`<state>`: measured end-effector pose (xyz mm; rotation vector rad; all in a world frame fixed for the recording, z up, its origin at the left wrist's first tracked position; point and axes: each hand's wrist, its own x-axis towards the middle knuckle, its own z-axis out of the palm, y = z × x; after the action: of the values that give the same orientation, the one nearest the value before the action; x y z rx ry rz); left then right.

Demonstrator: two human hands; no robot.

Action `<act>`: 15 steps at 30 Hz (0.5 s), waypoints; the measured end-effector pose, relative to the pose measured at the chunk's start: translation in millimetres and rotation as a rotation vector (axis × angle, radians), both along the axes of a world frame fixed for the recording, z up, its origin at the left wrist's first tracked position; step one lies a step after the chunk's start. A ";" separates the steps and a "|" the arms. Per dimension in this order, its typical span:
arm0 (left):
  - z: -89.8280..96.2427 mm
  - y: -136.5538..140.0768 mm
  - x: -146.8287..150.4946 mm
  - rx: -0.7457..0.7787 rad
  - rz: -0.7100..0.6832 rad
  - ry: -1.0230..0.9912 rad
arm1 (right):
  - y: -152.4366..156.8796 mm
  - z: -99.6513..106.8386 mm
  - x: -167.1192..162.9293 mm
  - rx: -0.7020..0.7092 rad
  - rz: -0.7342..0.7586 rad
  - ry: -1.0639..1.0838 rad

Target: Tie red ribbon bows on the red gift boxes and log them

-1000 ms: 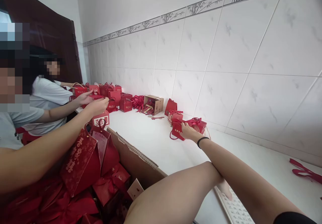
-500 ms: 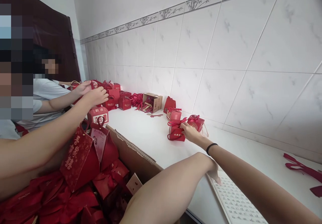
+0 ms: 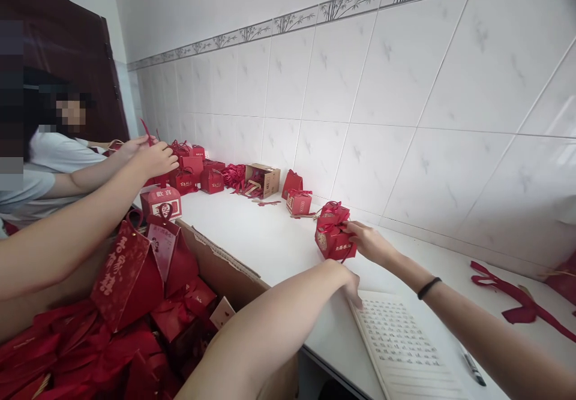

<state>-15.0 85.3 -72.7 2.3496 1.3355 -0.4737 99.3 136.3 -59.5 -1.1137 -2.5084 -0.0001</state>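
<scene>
My right hand point(image 3: 365, 239), wearing a black band at the wrist, pinches the top of a small red gift box point(image 3: 345, 248) with white lettering. Right against it, on its left and behind, stands a second red gift box point(image 3: 322, 241) with a round gold emblem and a ribbon bow. My left hand point(image 3: 352, 285) is bent down at the top left corner of an open notebook point(image 3: 398, 334) covered in handwriting. One digit shows on the notebook's edge; its other fingers are mostly hidden.
A carton point(image 3: 225, 250) heaped with red gift boxes stands at left, against the white table point(image 3: 252, 226). Farther along are more boxes and a small ribbon-filled carton point(image 3: 270, 181). A pen point(image 3: 473, 369) and red ribbon point(image 3: 517, 301) lie at right. A co-worker's hands point(image 3: 155, 159) handle ribbon.
My right hand has brought the lettered gift box rightward, in front of the emblem box. My left hand stays at the notebook. The view has turned slightly right, bringing the pen into sight.
</scene>
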 end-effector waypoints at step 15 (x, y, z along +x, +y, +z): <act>9.4 -6.4 -3.8 0.025 -0.089 0.018 | -98.9 28.5 107.8 -0.043 0.024 0.456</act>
<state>-18.8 78.9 -63.4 2.4386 1.2560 -0.5080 207.1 37.4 -31.0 -0.9706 -2.1201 0.2835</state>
